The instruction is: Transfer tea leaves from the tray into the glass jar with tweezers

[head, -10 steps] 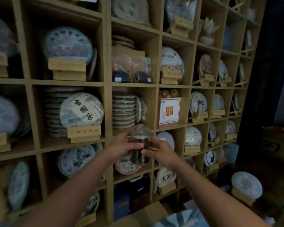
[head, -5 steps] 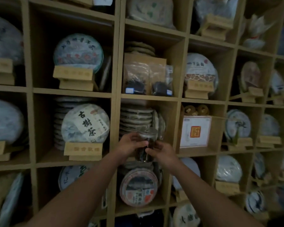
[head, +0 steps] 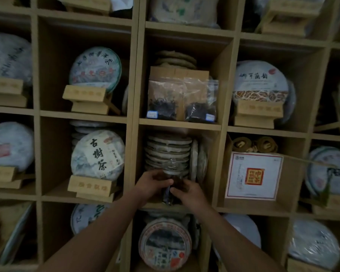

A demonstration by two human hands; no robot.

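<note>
A lidded glass jar (head: 171, 169) with dark tea leaves inside is held upright in a cubby of the wooden shelf (head: 180, 124), in front of a stack of tea cakes (head: 168, 148). My left hand (head: 152, 182) grips its left side and my right hand (head: 186, 191) grips its lower right side. The jar's bottom looks level with the cubby floor; I cannot tell whether it rests there. No tray and no tweezers are in view.
Wrapped round tea cakes on wooden stands (head: 95, 70) fill the cubbies all around. Two clear bags of dark tea (head: 166, 99) stand in the cubby above. A white box with a red seal (head: 253, 175) sits to the right.
I have come closer to the shelf. Both hands have carried the jar forward into the cubby in front of the stacked cakes.
</note>
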